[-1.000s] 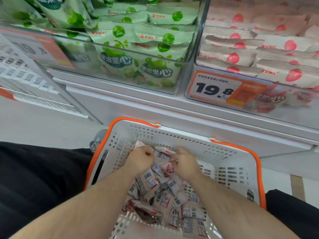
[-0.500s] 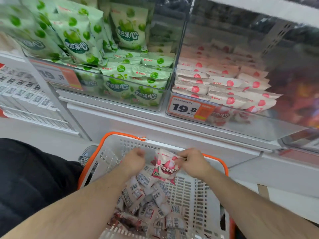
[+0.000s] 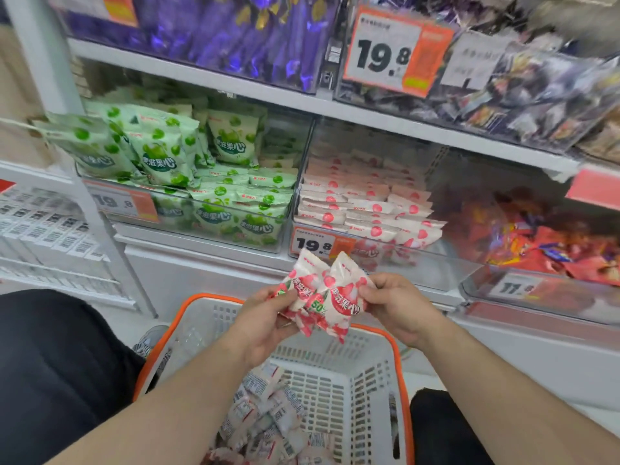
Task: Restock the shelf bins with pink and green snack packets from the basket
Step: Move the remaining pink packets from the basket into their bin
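Observation:
Both hands hold a small bunch of pink snack packets (image 3: pixel 327 295) above the white basket with an orange rim (image 3: pixel 399 357). My left hand (image 3: pixel 265 322) grips the bunch's left side and my right hand (image 3: pixel 394 305) pinches its right side. More packets (image 3: pixel 268 421) lie in the basket, mostly barcode side up. On the shelf straight ahead, a clear bin of pink packets (image 3: pixel 365 206) stands to the right of a clear bin of green packets (image 3: pixel 201 169).
An upper shelf carries purple-wrapped sweets (image 3: pixel 214 31) and dark packets (image 3: pixel 523 85) behind a 19.8 price tag (image 3: pixel 385 55). A bin of red and mixed sweets (image 3: pixel 550 243) is at the right. White boxes (image 3: pixel 40 226) fill the left rack. My dark-trousered legs (image 3: pixel 57 370) flank the basket.
Both hands rose out of the basket with pink packets, from digging in the pile to holding a bunch up before the pink bin. The view tilted upward, revealing the upper shelf.

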`<act>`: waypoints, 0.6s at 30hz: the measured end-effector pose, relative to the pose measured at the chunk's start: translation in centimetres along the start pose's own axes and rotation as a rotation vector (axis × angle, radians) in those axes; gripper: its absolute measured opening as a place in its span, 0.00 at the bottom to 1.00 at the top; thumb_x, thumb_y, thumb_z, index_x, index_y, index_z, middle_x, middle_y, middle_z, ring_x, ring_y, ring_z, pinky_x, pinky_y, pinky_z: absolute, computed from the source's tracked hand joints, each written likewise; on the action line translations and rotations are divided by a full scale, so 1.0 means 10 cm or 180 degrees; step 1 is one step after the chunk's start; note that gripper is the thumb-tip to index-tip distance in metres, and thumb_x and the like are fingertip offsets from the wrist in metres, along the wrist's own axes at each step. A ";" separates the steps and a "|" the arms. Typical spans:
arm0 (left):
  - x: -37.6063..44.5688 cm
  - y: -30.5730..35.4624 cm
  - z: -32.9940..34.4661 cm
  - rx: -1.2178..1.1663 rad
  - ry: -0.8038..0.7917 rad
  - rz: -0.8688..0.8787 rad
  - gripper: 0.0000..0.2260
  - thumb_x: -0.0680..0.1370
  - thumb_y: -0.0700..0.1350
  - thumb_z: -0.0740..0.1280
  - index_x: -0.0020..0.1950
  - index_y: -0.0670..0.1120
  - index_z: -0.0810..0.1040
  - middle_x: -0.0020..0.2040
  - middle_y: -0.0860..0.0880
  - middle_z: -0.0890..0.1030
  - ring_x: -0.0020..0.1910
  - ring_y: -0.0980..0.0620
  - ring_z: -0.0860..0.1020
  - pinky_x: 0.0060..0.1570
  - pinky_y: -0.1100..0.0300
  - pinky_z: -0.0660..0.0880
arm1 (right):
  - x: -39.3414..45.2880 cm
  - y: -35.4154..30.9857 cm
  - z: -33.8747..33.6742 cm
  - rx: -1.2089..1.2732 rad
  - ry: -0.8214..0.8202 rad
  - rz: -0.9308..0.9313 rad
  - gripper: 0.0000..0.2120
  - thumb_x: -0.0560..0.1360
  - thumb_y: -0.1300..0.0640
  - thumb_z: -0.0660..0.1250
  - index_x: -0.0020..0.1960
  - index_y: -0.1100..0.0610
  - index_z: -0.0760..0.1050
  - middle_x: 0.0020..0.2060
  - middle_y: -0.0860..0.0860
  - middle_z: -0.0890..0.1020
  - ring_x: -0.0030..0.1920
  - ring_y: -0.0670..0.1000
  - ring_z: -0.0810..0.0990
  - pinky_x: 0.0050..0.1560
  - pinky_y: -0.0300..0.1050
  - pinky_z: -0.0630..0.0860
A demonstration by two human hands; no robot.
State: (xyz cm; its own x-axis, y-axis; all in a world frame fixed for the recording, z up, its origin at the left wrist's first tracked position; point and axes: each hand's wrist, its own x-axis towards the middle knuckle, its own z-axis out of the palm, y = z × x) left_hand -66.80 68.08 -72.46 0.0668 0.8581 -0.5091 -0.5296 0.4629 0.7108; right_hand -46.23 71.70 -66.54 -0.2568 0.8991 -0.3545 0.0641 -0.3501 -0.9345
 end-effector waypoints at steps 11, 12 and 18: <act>-0.33 0.14 0.58 0.0078 -0.0470 0.0205 0.16 0.82 0.51 0.59 0.44 0.42 0.79 0.44 0.39 0.83 0.39 0.44 0.81 0.44 0.49 0.76 | -0.34 -0.29 0.09 -0.0670 0.0378 -0.0164 0.06 0.80 0.62 0.64 0.46 0.61 0.78 0.42 0.57 0.85 0.40 0.51 0.82 0.41 0.47 0.80; -0.34 0.14 0.59 0.0254 -0.0584 0.0321 0.14 0.79 0.53 0.63 0.46 0.42 0.78 0.45 0.40 0.83 0.40 0.45 0.81 0.44 0.48 0.77 | -0.35 -0.29 0.09 -0.0699 0.0484 -0.0197 0.06 0.80 0.62 0.64 0.47 0.60 0.78 0.42 0.58 0.85 0.40 0.51 0.82 0.43 0.51 0.81; -0.33 0.11 0.70 0.0872 -0.0570 0.0753 0.19 0.70 0.35 0.74 0.57 0.41 0.73 0.51 0.41 0.83 0.44 0.45 0.84 0.45 0.49 0.81 | -0.42 -0.30 0.01 -0.0618 0.0918 -0.0401 0.07 0.82 0.61 0.60 0.49 0.56 0.77 0.45 0.57 0.85 0.43 0.55 0.85 0.46 0.58 0.83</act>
State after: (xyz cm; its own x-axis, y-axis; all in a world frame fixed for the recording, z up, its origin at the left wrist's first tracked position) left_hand -61.65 67.31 -66.64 0.1293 0.9620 -0.2405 -0.3047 0.2694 0.9136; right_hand -45.47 69.00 -62.21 0.0062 0.9788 -0.2049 0.2382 -0.2005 -0.9503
